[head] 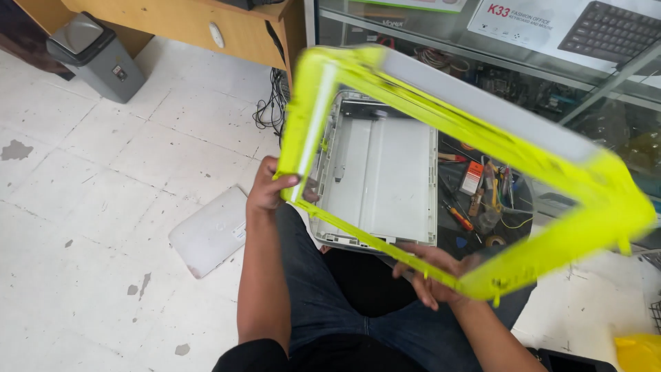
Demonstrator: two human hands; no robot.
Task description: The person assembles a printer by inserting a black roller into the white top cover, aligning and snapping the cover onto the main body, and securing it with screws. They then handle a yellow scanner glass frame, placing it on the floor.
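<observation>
Repair shop: glass display counter (pixel 523 76), scattered screwdrivers (pixel 460 217).

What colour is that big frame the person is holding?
Bright yellow-green frame, with a pale grey face; only the head view shows it.

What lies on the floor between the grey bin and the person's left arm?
In the head view, between the grey bin and the left arm, a white panel lies flat on the floor; the rest is bare tile.

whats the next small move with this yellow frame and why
Probably lower the yellow frame slowly and square it over the grey open casing beneath. The frame is held tilted and clear of the casing, blurred as if moving, with the left hand gripping its left side and the right hand under its near edge. Both hands grip it, so a steady descent seems safest.
</observation>
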